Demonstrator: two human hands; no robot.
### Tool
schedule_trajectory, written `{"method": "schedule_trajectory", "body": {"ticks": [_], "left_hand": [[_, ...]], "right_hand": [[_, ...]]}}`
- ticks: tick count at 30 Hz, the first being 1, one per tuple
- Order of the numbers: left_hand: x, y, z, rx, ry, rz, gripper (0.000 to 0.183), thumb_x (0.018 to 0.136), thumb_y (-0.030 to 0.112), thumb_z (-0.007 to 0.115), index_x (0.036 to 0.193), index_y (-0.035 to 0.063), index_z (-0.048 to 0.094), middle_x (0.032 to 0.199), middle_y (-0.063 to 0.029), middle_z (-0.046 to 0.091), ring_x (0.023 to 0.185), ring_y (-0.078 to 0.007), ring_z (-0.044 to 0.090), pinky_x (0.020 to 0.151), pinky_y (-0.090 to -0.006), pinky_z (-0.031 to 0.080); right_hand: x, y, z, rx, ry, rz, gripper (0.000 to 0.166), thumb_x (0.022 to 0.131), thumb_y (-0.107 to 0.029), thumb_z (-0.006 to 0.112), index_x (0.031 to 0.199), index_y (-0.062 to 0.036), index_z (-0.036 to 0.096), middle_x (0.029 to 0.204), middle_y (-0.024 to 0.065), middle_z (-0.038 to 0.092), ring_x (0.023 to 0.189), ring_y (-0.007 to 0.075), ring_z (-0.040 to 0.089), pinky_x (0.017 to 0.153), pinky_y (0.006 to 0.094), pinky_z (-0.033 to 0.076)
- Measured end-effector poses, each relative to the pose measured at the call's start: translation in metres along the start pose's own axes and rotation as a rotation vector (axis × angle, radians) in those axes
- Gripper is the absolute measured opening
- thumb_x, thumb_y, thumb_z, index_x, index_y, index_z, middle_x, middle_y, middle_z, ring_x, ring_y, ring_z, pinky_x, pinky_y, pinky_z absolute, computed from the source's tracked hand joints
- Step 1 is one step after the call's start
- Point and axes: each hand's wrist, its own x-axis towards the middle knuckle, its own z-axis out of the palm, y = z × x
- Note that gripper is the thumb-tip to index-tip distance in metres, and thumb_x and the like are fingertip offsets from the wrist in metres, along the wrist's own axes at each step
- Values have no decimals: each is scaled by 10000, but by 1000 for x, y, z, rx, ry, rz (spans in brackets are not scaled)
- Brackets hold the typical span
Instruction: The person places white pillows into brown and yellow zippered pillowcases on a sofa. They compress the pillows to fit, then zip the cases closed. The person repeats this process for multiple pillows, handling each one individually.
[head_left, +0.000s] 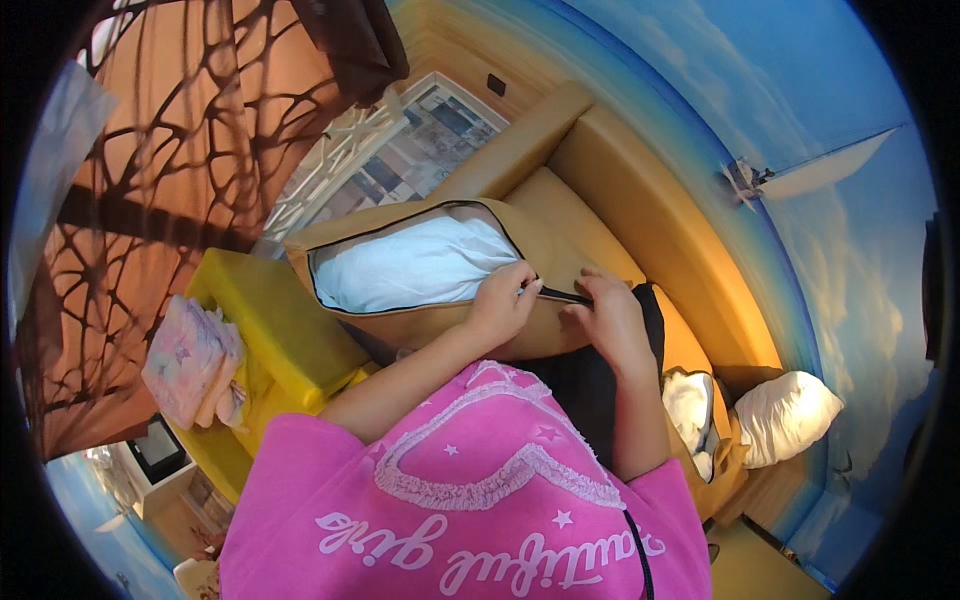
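Observation:
A tan cushion cover (555, 225) lies across my lap, its black-edged zip opening wide at the left. Inside it shows a white-cased filling (405, 262). My left hand (502, 300) pinches the zip (562, 295) where the opening narrows; the slider is mostly hidden under the fingertips. To the right, my right hand (619, 322) has its thumb and fingers on either side of the joined stretch of zip, holding the cover. Black cloth (562, 390) shows below the cover, between my forearms.
A tan sofa (667, 225) runs behind the cushion. At the right lie another opened cover (724, 476) with white filling and a white pillow (787, 416). Folded pastel cloth (191, 364) rests on a yellow seat (277, 322) at left. A patterned screen (195, 150) stands beyond.

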Motion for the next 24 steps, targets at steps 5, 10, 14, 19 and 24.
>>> {"method": "schedule_trajectory", "body": {"ticks": [5, 10, 14, 19, 24], "left_hand": [[-3, -3, -7, -61, -30, -78, 157, 930, 133, 617, 844, 18, 555, 797, -167, 596, 731, -314, 582, 668, -386, 459], [-7, 1, -12, -96, -70, -79, 134, 919, 135, 631, 850, 26, 594, 789, -157, 613, 746, -323, 595, 685, -389, 474], [-7, 8, -15, 115, -86, 38, 109, 880, 136, 659, 873, 36, 616, 822, -145, 636, 823, -360, 602, 748, -445, 474], [-11, 35, -42, 535, -46, 277, 131, 858, 105, 628, 964, 43, 672, 1024, -110, 678, 963, -321, 604, 867, -463, 446], [7, -6, -48, 455, -434, 51, 264, 946, 216, 508, 984, 37, 697, 1004, -159, 690, 966, -339, 627, 884, -460, 447]], "right_hand": [[9, -1, 48, 17, 169, -333, 526, 665, -188, 852, 1133, -4, 701, 1259, 170, 654, 1198, 343, 605, 1020, 427, 485], [14, 20, 67, 133, 239, -353, 435, 676, -247, 843, 1051, -45, 754, 1122, 121, 726, 1094, 305, 673, 935, 400, 514], [13, 25, 73, 183, 259, -362, 381, 698, -215, 841, 1029, -42, 764, 1087, 114, 739, 1081, 280, 687, 944, 375, 513], [9, 36, 83, 252, 341, -340, 354, 709, -255, 837, 1002, -67, 774, 1065, 92, 747, 1050, 266, 698, 894, 366, 515], [11, 33, 81, 279, 297, -290, 316, 727, -265, 826, 971, -71, 780, 1051, 86, 750, 1045, 258, 696, 909, 385, 506]]}}
